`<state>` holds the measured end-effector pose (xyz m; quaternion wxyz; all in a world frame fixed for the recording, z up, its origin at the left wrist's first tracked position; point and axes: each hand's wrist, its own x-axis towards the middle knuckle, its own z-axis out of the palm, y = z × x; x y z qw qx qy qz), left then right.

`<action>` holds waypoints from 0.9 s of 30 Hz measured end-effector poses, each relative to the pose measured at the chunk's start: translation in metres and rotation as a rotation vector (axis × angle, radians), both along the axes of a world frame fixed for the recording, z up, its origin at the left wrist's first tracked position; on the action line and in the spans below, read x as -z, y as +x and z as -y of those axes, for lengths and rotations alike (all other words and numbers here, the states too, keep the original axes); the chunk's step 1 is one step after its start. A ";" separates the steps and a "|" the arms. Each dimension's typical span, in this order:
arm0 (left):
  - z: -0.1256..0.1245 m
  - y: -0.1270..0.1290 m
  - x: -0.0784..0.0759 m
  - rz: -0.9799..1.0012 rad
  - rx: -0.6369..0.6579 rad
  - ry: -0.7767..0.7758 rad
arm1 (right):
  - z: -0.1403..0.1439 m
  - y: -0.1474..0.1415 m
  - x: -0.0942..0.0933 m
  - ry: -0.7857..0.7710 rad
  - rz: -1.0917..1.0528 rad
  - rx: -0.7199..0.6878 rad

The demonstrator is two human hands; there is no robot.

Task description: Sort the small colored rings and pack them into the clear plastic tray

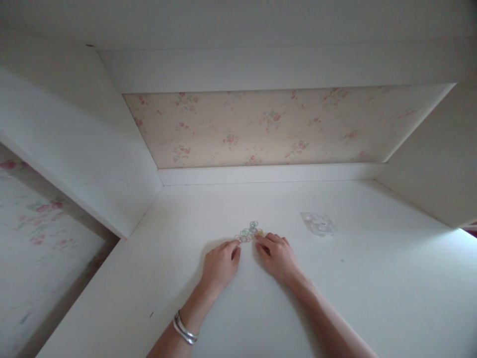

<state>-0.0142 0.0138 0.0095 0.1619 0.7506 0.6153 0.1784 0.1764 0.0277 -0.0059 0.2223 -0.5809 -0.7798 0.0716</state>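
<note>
A small heap of thin coloured loops that look like rubber bands [245, 233] lies on the white desk top [238, 204]. Pale, green, bluish and yellow ones overlap in it. At the heap's left edge, my left hand [221, 263] rests with bent fingers, its index fingertip touching the loops and its thumb apart. On the other side, my right hand [276, 253] has its index fingertip against the yellowish loops, with the thumb set apart below. I see nothing gripped in either hand. A silver bracelet [184, 329] circles my left wrist.
A clear plastic packet [319, 223] lies flat to the right of my right hand. White side panels [112, 149] and a back ledge [268, 174] enclose the desk, with flowered wallpaper [253, 129] behind. A small dark mark [151, 314] shows at the lower left.
</note>
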 end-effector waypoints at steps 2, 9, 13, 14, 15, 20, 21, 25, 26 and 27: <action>0.001 0.000 0.000 -0.008 -0.004 -0.002 | 0.001 0.000 0.000 -0.001 -0.001 -0.011; 0.003 0.002 -0.001 -0.033 0.001 0.007 | 0.008 -0.016 -0.011 0.029 0.068 -0.074; 0.002 0.003 -0.003 -0.046 -0.008 -0.005 | 0.011 -0.024 -0.016 0.020 0.121 -0.096; 0.002 0.003 -0.003 -0.049 -0.012 -0.011 | 0.011 -0.025 -0.016 0.018 0.123 -0.094; 0.001 0.003 -0.003 -0.052 -0.017 -0.016 | 0.011 -0.024 -0.015 0.017 0.116 -0.089; 0.001 0.003 -0.003 -0.054 -0.018 0.001 | 0.007 -0.018 -0.009 0.013 0.044 -0.025; 0.001 0.003 -0.002 -0.055 -0.017 0.004 | 0.006 -0.017 -0.007 0.012 0.035 -0.010; 0.001 0.003 -0.001 -0.048 -0.010 0.013 | 0.003 -0.015 -0.003 0.010 0.023 0.029; 0.001 0.003 -0.001 -0.044 -0.006 0.016 | 0.003 -0.015 -0.003 0.012 0.022 0.038; 0.002 0.002 -0.001 -0.040 -0.003 0.018 | 0.002 -0.015 -0.003 0.014 0.021 0.048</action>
